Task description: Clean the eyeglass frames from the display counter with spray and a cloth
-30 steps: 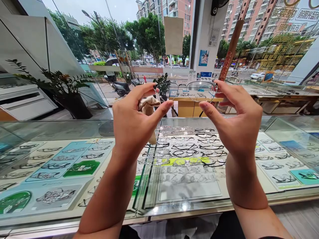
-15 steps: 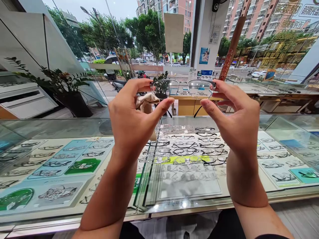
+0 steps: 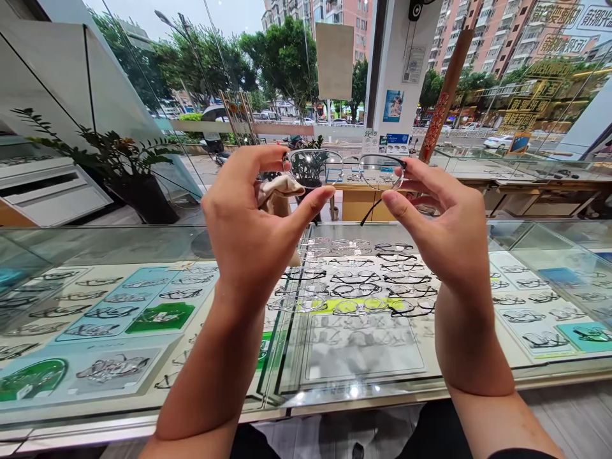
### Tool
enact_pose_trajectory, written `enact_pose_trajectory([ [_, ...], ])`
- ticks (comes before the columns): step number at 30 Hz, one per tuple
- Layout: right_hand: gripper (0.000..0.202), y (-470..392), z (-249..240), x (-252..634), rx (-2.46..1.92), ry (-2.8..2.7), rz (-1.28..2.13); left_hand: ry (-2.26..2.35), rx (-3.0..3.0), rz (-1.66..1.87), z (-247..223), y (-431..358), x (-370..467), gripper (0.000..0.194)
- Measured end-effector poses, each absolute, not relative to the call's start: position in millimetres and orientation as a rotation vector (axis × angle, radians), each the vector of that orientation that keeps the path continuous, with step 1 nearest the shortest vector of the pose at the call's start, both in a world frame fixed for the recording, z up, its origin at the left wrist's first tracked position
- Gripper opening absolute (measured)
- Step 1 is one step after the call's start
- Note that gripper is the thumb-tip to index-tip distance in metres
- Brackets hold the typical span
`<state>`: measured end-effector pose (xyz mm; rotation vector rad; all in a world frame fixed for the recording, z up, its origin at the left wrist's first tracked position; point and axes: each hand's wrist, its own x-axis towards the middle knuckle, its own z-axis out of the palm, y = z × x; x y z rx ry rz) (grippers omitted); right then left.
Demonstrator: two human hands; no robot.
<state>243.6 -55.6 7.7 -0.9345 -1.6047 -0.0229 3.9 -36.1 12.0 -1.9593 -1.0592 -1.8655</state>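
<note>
Above the glass counter, a pair of eyeglasses (image 3: 350,159) with a thin dark-and-silver frame is raised between my two hands. My left hand (image 3: 253,217) pinches the frame's left end, and a folded beige cloth (image 3: 277,191) is tucked in its palm and hangs below. The right end of the frame is between the fingers and thumb of my right hand (image 3: 442,217). One dark temple arm (image 3: 370,211) slants down behind the right lens. Rows of other eyeglasses (image 3: 356,277) lie inside the counter underneath.
The glass display counter (image 3: 354,395) spans the space before me, with more frames at both sides. A potted plant (image 3: 143,191) stands at the left. Beyond are another counter (image 3: 549,172), a large window and a street with trees (image 3: 282,64).
The eyeglasses and both hands have shifted slightly to the left, my right hand more than my left. The frame has turned a little, and both hands keep their hold.
</note>
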Motion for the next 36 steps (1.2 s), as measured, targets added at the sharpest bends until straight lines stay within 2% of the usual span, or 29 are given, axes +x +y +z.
enact_pose_trajectory([
  [19,0.043,-58.1,7.6,237.6,-0.85,-1.556,-0.188,-0.962,-2.123,-2.014,8.8,-18.8,-1.7,0.06],
  [31,0.044,-56.5,6.0,235.0,-0.869,-1.564,-0.27,-0.897,-2.21,-2.036,3.3,-7.6,-4.7,0.075],
  [36,0.042,-55.9,6.4,232.9,-0.864,-1.549,-0.321,-0.948,-2.217,-2.041,2.1,-4.9,-5.1,0.075],
])
